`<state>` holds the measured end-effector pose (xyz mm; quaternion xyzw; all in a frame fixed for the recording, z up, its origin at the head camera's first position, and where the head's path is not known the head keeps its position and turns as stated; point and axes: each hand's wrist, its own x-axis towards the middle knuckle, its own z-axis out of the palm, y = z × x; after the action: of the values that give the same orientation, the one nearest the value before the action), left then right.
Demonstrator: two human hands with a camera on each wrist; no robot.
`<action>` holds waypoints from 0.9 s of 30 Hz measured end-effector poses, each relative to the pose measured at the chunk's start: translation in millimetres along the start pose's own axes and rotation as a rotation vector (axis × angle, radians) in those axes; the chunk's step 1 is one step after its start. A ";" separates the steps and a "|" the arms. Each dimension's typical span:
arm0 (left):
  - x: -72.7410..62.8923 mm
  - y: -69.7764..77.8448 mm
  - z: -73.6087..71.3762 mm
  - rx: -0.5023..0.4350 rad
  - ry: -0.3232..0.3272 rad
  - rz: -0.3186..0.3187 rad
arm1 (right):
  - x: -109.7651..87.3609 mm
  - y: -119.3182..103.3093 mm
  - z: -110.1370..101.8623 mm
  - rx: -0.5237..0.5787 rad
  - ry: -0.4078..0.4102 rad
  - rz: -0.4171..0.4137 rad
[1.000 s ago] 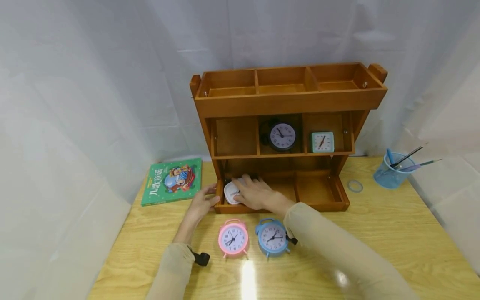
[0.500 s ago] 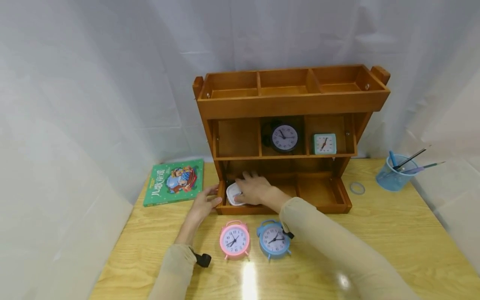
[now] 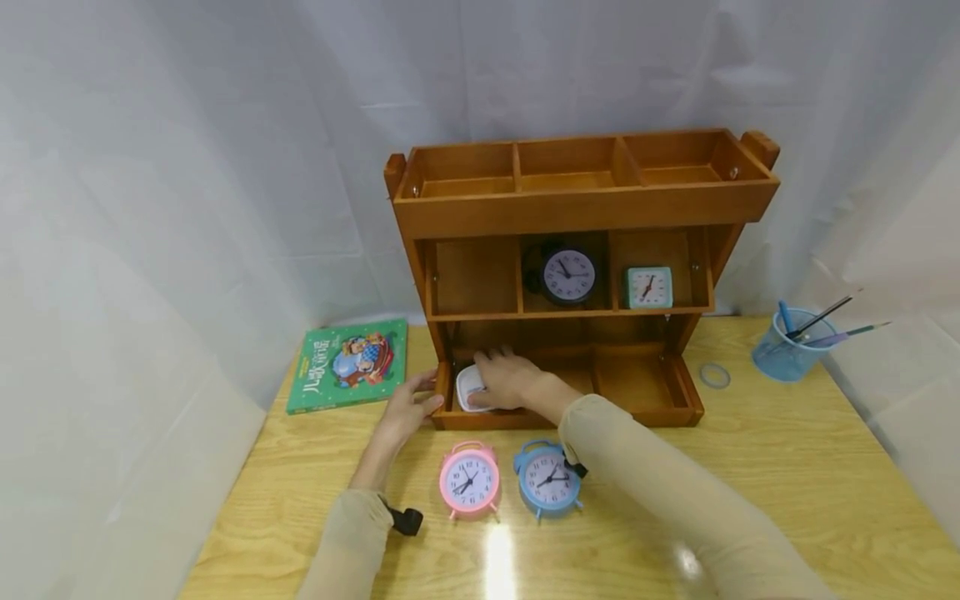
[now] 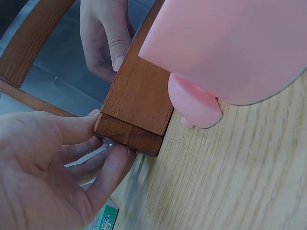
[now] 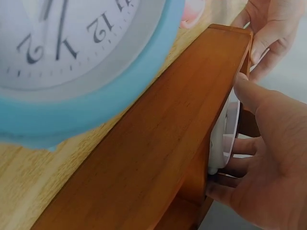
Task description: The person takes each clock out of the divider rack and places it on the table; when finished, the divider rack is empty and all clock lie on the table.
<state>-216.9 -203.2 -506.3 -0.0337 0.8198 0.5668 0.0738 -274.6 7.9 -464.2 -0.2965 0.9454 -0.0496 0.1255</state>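
Note:
In the lower left compartment of the wooden shelf point(image 3: 570, 421) sits a white rounded-square clock point(image 3: 468, 387), partly covered by my right hand point(image 3: 517, 383). The right wrist view shows my fingers curled round the white clock point(image 5: 220, 136), with the thumb at its upper end. My left hand point(image 3: 405, 410) pinches the shelf's front left corner point(image 4: 129, 132) between thumb and fingers. In front of the shelf stand a pink alarm clock point(image 3: 469, 480) and a blue alarm clock point(image 3: 549, 479), both facing me.
A black clock point(image 3: 568, 276) and a mint-green square clock point(image 3: 649, 287) occupy the middle tier. A green book point(image 3: 348, 365) lies left of the shelf. To the right are a light ring point(image 3: 715, 376) and a blue mesh pen cup point(image 3: 787, 354) with pens and brushes.
The white clock has shifted slightly to the right within its compartment, together with my right hand. My left hand stays at the shelf corner. The head view has moved a little.

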 end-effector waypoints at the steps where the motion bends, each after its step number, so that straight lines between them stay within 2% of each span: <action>1: 0.1 -0.4 0.1 0.000 0.000 0.000 | 0.0 0.6 0.3 0.015 0.000 0.006; 6: -0.5 -1.0 0.0 0.004 0.002 -0.007 | 0.8 4.8 -1.0 0.112 -0.025 0.053; 11: -0.7 -0.8 0.4 0.015 0.002 -0.008 | 0.0 9.0 -4.8 0.188 -0.026 0.055; 16: -0.7 0.2 1.3 0.007 0.009 -0.004 | -0.6 10.6 -6.1 0.208 0.002 0.016; 23: -1.9 1.1 1.8 0.002 0.009 0.006 | -0.9 9.6 -3.3 0.216 0.053 -0.097; 27: -1.8 1.2 1.4 -0.002 0.008 0.010 | -1.9 8.4 -5.0 0.233 0.071 -0.120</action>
<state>-215.1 -201.5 -505.4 -0.0316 0.8197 0.5679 0.0677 -279.0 15.9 -460.4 -0.3341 0.9176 -0.1771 0.1226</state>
